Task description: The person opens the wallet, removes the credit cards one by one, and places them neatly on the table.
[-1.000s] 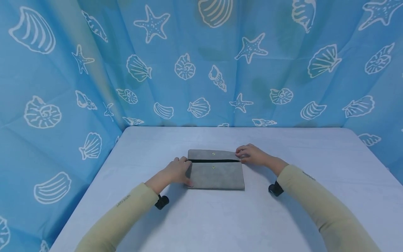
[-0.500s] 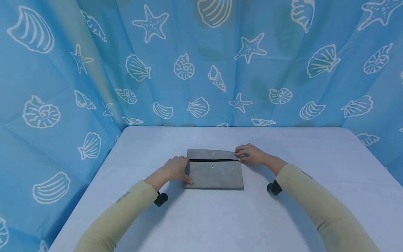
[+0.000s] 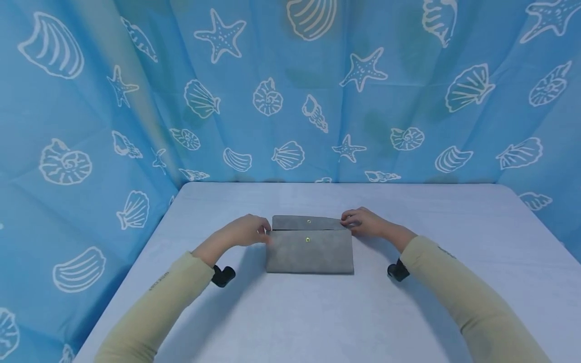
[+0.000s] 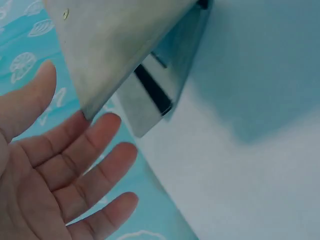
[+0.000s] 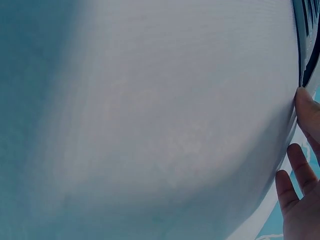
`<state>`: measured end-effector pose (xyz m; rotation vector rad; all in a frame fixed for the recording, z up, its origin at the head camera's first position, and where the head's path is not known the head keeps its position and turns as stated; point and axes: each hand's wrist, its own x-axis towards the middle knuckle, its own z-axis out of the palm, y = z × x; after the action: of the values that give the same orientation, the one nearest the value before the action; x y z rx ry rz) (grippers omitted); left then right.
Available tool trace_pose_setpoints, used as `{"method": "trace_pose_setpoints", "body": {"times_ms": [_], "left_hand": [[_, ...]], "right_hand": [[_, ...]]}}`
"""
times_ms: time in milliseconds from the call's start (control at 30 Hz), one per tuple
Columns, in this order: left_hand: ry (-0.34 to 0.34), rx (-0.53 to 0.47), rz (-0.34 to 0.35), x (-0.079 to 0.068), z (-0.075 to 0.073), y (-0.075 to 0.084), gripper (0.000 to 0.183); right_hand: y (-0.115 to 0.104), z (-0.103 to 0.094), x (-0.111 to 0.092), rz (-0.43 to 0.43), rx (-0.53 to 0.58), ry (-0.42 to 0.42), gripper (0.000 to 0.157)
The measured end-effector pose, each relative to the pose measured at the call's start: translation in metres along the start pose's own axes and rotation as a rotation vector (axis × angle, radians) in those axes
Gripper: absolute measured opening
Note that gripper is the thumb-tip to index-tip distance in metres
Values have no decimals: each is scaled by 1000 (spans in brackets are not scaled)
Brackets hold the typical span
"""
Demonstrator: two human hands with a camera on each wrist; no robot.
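Observation:
A grey long wallet [image 3: 309, 254] with brass snap parts stands in the middle of the table, its flap [image 3: 290, 222] spread behind the front panel. My left hand [image 3: 247, 231] is at the panel's upper left corner. In the left wrist view the fingertips touch that corner from behind, fingers extended and thumb [image 4: 44, 85] apart from it. Below the raised panel, a black zipper strip [image 4: 152, 90] shows inside the wallet. My right hand [image 3: 366, 222] pinches the flap's right end; its thumb [image 5: 306, 107] lies at the wallet's edge in the right wrist view.
The table [image 3: 317, 317] has a white cover. Behind and to the left hangs a blue curtain [image 3: 249, 60] with white shells and starfish. A small black camera [image 3: 223, 276] is strapped under the left wrist, another camera [image 3: 398, 271] under the right.
My left hand has moved from the wallet's left side up to the front panel's upper corner. The panel has risen, hiding most of the black strip. My right hand stays at the flap.

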<state>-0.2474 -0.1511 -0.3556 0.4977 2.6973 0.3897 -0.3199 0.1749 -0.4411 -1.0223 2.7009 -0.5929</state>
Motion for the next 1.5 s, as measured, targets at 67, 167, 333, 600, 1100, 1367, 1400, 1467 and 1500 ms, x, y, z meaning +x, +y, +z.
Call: {"method": "trace_pose_setpoints", "body": {"times_ms": [67,167,333,600,1100,1367,1400,1467,1500], "left_hand": [[17,5,50,-4,-3,-1,28],[35,-12,102,-11,-5,-2,19],[28,-65,184,-24,-4,-3,9],[-28,-108,292,-44,5,-6,5],[-81,-91,353,-61,41,-16,36],[-150,22,292,-58,60,-14,95],[-152,42,292,-57,62,-13,98],[-154,106,287,-56,65,-11,105],[-153,145,284,-56,67,-10,107]], "right_hand": [[-1,-1,0,-1,-14,-2,29],[-1,-1,0,8,-35,-12,30],[2,-2,1,8,-29,-29,31],[-1,-2,3,66,30,-55,31],[-5,-5,3,102,30,-71,33],[-5,-7,3,95,42,-92,32],[-5,-7,3,95,45,-93,32],[-5,-7,4,93,47,-93,33],[-5,-7,4,94,48,-93,33]]}}
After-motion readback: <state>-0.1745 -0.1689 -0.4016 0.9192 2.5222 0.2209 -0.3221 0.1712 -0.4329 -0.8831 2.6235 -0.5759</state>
